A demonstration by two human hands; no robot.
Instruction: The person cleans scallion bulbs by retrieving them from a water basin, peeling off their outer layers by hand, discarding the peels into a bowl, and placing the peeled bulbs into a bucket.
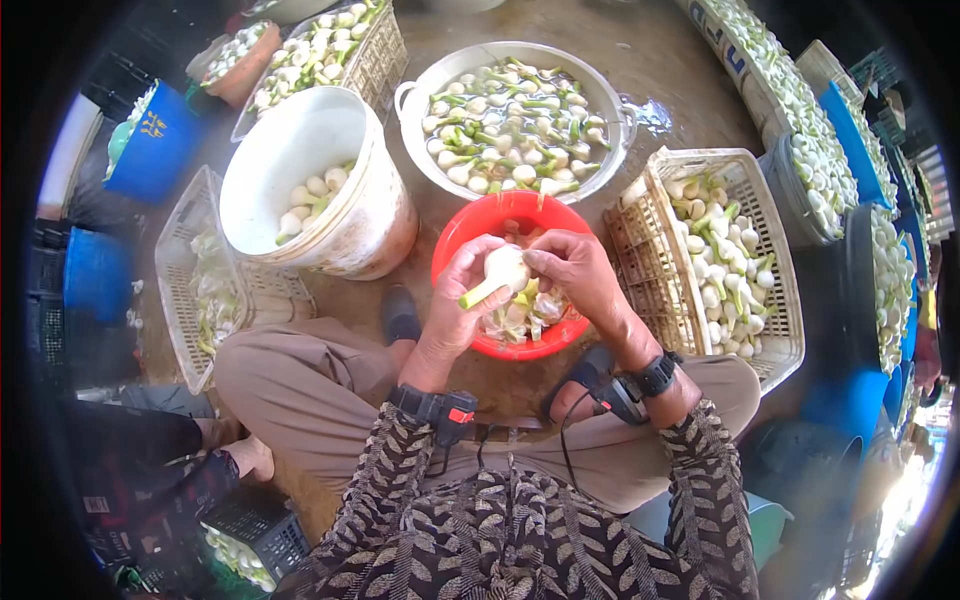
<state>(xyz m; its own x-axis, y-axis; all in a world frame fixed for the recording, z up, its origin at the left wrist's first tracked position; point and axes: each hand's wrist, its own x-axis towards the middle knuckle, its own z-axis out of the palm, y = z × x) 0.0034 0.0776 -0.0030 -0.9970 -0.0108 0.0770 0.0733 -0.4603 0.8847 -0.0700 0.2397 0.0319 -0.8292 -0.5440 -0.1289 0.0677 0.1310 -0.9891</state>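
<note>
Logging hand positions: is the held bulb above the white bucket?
No, the left hand holds the bulb over the red basin.

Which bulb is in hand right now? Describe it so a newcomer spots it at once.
Start at the wide basin of soaking bulbs, top centre, then drop to the red tub just below. Over that tub, the left hand holds a white bulb, green stem pointing down-left, the right hand at its other side. It alone is held up between two hands.

No text can be read for certain: the yellow marks (pixel 152 124) below the blue tub (pixel 150 172)'s rim and dark letters (pixel 736 60) along the pale container (pixel 764 108)'s side are too unclear.
</note>
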